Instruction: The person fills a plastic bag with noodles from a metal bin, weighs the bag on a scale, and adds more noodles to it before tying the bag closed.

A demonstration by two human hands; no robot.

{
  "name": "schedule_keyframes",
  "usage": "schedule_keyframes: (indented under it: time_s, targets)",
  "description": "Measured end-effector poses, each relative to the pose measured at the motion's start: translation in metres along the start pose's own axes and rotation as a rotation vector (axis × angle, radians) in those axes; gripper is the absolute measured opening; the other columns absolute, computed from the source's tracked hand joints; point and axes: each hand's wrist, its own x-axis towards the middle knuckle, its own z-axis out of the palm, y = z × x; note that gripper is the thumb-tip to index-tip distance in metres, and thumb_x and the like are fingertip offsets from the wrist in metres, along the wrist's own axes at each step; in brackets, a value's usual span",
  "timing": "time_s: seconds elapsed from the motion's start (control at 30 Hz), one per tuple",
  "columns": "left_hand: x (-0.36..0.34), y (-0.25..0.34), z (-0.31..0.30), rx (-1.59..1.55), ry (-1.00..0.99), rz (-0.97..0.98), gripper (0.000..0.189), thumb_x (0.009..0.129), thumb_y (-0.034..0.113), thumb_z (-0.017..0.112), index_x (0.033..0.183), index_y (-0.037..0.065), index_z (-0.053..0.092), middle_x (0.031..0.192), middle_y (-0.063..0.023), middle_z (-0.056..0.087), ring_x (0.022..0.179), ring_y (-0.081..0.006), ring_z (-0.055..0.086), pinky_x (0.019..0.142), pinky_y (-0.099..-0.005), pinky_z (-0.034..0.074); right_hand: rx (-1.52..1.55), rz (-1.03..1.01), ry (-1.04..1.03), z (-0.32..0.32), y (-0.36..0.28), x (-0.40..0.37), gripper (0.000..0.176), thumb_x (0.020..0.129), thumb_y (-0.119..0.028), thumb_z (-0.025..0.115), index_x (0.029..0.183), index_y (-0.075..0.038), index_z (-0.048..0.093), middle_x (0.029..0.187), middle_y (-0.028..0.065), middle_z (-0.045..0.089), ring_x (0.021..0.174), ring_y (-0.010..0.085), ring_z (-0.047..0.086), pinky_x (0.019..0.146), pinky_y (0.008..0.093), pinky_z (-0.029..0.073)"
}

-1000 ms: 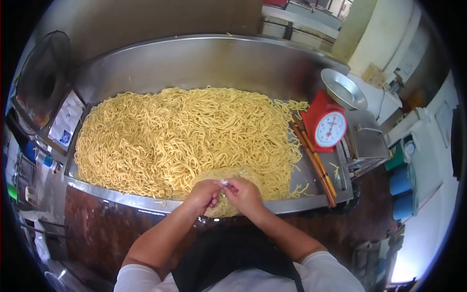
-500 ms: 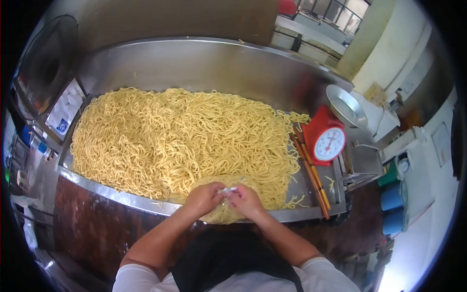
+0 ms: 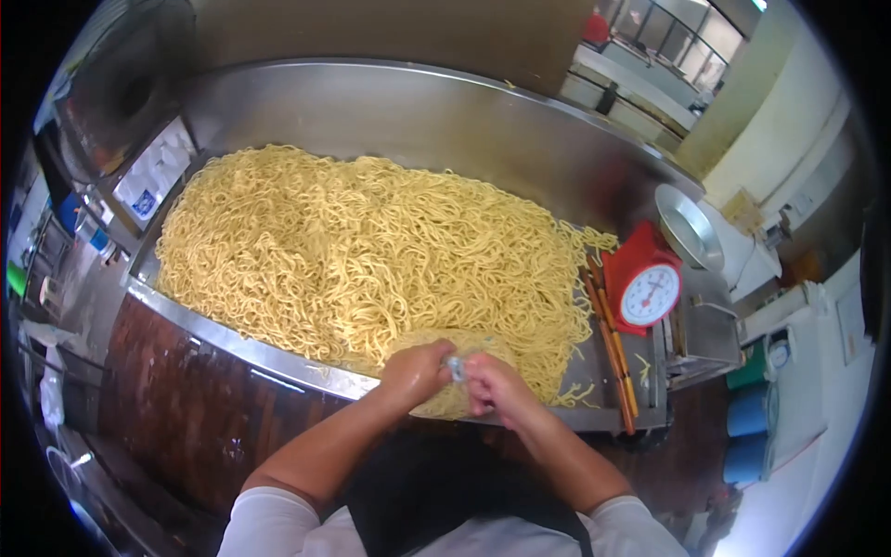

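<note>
A clear plastic bag of noodles sits at the front edge of the metal tray, its top gathered into a twisted neck. My left hand is closed on the left side of that neck. Just to its right, my right hand is closed with its fingers curled on the other side of the neck. Both hands are over the bag and hide part of it. Behind them, a broad heap of loose yellow noodles covers most of the tray.
Right of the noodles stands a red dial scale with a round metal pan. Two wooden sticks lie beside it, across the tray's front rim. A fan is at the far left; blue bins stand at right.
My right hand has turned and curled into a tighter grip, with the bag's neck pulled up between both hands. The whole view has shifted, so the tray appears further right.
</note>
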Motion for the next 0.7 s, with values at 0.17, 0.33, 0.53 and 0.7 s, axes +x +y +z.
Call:
schedule_keyframes:
  time_s: [0.17,0.33,0.53,0.7]
  targets:
    - [-0.005,-0.003,0.003,-0.011,0.029,-0.025,0.041,0.085,0.031,0.063,0.122,0.013,0.061,0.093,-0.017,0.07,0.088,-0.0373,0.067,0.074,-0.0474,0.052,-0.269,-0.023,0.054,-0.024,-0.001,0.012,0.019,0.092,-0.023,0.061,0.099,-0.007,0.054,0.073,0.0011,0.052,0.058,0.0116,0.051,0.055,0.029,0.048]
    - [-0.059,-0.014,-0.019,-0.336,0.119,-0.115,0.05,0.088,0.033,0.068,0.13,0.009,0.057,0.076,-0.0092,0.064,0.071,-0.0256,0.065,0.065,-0.037,0.051,-1.116,-0.504,0.212,-0.023,-0.006,0.029,0.038,0.083,-0.021,0.074,0.112,-0.004,0.057,0.09,0.012,0.062,0.082,0.0236,0.063,0.074,0.0371,0.053]
    - [-0.215,-0.038,0.01,-0.379,0.47,-0.706,0.045,0.085,0.036,0.069,0.122,0.012,0.064,0.082,-0.0091,0.069,0.076,-0.0253,0.068,0.07,-0.0379,0.055,-1.319,-0.818,0.071,-0.022,0.018,0.042,0.031,0.079,-0.021,0.075,0.1,-0.001,0.064,0.088,0.0152,0.062,0.089,0.0331,0.062,0.078,0.0422,0.049]
    - [-0.318,0.045,0.084,-0.306,0.739,-1.042,0.05,0.085,0.04,0.068,0.123,0.007,0.063,0.093,-0.0148,0.07,0.09,-0.0277,0.067,0.084,-0.0379,0.052,-1.263,-0.489,-0.001,-0.02,0.022,0.074,0.018,0.083,-0.018,0.07,0.084,-0.002,0.062,0.088,0.0152,0.066,0.086,0.0292,0.064,0.079,0.0453,0.049]
